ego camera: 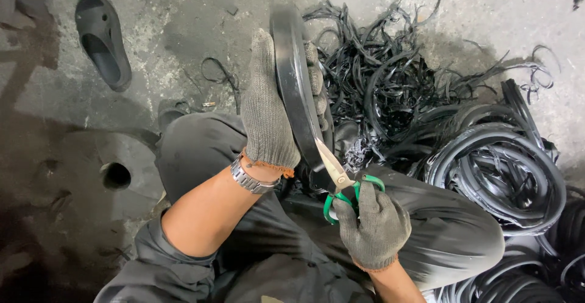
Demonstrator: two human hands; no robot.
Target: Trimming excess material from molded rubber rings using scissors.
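Two gloved hands: left hand (268, 105) grasps one rubber ring (295, 84), right hand (373, 224) clenches one scissors (341, 184).

Left hand (268, 105) is up high, gloved in grey knit, palm turned inward with the fingers pointing away from the body and curled around to the far side, clamped in a firm grip. A metal watch sits on that wrist, and the bare forearm runs down and back toward the lower left, elbow bent, sleeve pushed up near the elbow. Right hand (373, 224) sits lower and closer in, also in a grey knit glove, knuckles up, fingers bunched and closed tight, thumb toward the left hand. Its wrist bends slightly, with the bare forearm dropping out at the bottom edge. Both hands hover over the lap.
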